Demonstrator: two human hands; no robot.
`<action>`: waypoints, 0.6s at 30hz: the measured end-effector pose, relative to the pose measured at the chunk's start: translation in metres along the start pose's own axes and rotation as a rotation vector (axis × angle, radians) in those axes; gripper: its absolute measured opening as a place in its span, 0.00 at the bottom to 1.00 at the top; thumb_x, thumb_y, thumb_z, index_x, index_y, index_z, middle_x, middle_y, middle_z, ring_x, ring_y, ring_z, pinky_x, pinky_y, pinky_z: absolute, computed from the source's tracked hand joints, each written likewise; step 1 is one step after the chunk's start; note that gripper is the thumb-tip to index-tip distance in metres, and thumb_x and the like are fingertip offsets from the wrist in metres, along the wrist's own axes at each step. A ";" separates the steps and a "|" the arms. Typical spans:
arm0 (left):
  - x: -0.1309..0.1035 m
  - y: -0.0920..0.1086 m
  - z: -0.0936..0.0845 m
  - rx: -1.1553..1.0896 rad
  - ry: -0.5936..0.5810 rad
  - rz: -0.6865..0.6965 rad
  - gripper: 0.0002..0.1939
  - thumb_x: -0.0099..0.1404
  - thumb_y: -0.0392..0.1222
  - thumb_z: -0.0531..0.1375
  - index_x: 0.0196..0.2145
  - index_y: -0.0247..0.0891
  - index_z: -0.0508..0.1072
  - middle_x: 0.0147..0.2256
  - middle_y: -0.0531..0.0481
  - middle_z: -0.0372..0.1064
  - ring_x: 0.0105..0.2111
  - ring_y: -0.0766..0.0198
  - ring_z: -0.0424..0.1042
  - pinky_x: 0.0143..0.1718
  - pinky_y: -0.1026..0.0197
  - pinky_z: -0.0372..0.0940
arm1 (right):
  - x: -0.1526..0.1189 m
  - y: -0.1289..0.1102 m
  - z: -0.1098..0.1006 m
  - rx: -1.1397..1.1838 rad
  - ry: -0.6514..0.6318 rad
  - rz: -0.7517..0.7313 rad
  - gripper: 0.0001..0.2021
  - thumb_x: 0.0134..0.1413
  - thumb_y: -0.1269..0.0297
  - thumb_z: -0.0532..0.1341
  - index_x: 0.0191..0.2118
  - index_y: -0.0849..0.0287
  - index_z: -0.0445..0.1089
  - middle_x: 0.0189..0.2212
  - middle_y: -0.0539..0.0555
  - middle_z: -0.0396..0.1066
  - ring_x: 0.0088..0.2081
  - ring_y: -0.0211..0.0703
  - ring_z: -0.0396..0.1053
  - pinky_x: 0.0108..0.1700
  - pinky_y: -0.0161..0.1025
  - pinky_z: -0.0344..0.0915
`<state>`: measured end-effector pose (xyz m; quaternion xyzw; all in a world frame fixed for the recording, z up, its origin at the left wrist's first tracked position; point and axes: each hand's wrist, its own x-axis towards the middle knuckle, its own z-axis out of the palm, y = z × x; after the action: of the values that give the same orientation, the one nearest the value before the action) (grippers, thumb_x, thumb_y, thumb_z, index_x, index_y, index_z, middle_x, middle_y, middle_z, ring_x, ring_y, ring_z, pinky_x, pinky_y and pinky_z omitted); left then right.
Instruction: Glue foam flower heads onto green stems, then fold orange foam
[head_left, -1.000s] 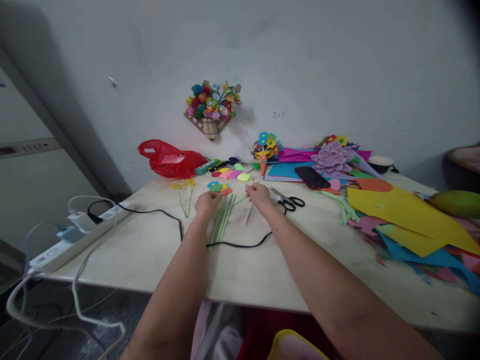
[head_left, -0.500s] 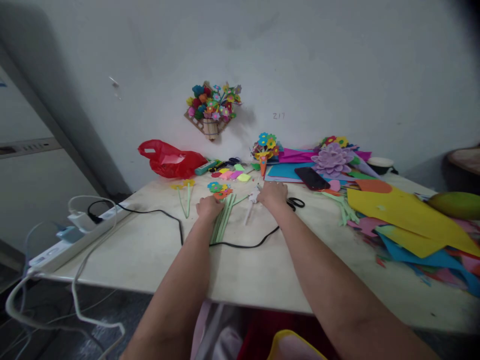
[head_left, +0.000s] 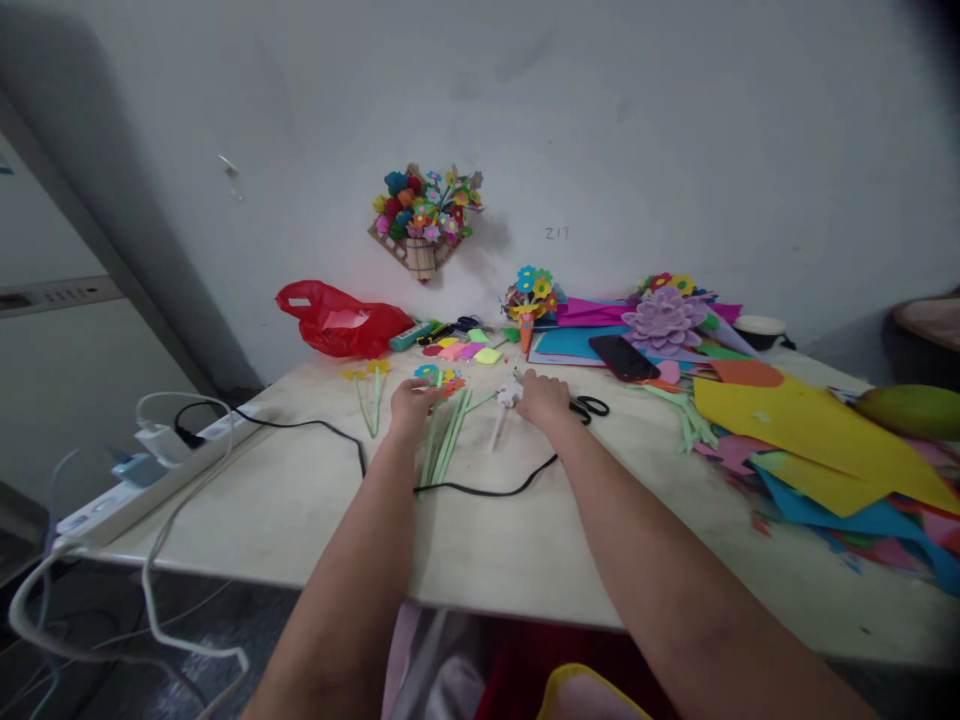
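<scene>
My left hand (head_left: 412,406) is over the table with thumb and fingers closed. It seems to pinch a pale green strip, whose tip shows just above the fingers. Several pale green strips (head_left: 451,440) lie side by side next to it. Just beyond are small foam flowers (head_left: 427,372) in blue, green and orange. My right hand (head_left: 544,401) rests with curled fingers against a small white object (head_left: 510,391), from which a pale stick (head_left: 497,428) points toward me. What those fingers hold is hidden. Black-handled scissors (head_left: 592,405) lie right of that hand.
A black cord (head_left: 487,492) crosses the table from the power strip (head_left: 150,490) at left. A red plastic bag (head_left: 341,320) sits at back left. Toward the right are a phone (head_left: 624,358), a purple flower (head_left: 666,320), yellow sheets (head_left: 810,430) and a mango-like fruit (head_left: 911,411).
My left hand has shifted slightly left and up, away from the bundle of strips, uncovering more of it. The right hand has moved very little.
</scene>
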<state>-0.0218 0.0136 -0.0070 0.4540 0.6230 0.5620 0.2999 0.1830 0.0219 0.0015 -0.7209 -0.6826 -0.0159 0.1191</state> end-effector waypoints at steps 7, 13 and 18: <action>0.001 0.010 -0.007 -0.664 -0.101 0.003 0.07 0.48 0.37 0.61 0.27 0.34 0.68 0.17 0.58 0.58 0.16 0.76 0.58 0.17 0.71 0.53 | -0.001 0.003 0.003 0.037 0.028 -0.007 0.19 0.47 0.62 0.58 0.46 0.62 0.62 0.43 0.64 0.66 0.47 0.52 0.63 0.44 0.44 0.58; -0.003 0.022 -0.013 -0.817 -0.209 -0.185 0.01 0.55 0.31 0.55 0.27 0.34 0.66 0.18 0.56 0.56 0.14 0.78 0.52 0.11 0.74 0.46 | -0.001 0.005 0.000 0.096 0.093 0.002 0.19 0.49 0.58 0.56 0.46 0.63 0.64 0.42 0.65 0.66 0.47 0.54 0.62 0.44 0.45 0.58; -0.008 0.021 -0.002 -0.661 -0.288 -0.252 0.00 0.54 0.32 0.55 0.27 0.33 0.65 0.16 0.57 0.57 0.11 0.78 0.50 0.09 0.72 0.42 | -0.002 0.006 -0.004 0.172 0.126 0.052 0.16 0.51 0.63 0.54 0.46 0.60 0.64 0.43 0.62 0.67 0.46 0.51 0.64 0.42 0.43 0.60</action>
<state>-0.0156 0.0043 0.0125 0.3272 0.4105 0.6217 0.5813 0.1892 0.0185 0.0045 -0.7230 -0.6537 0.0003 0.2235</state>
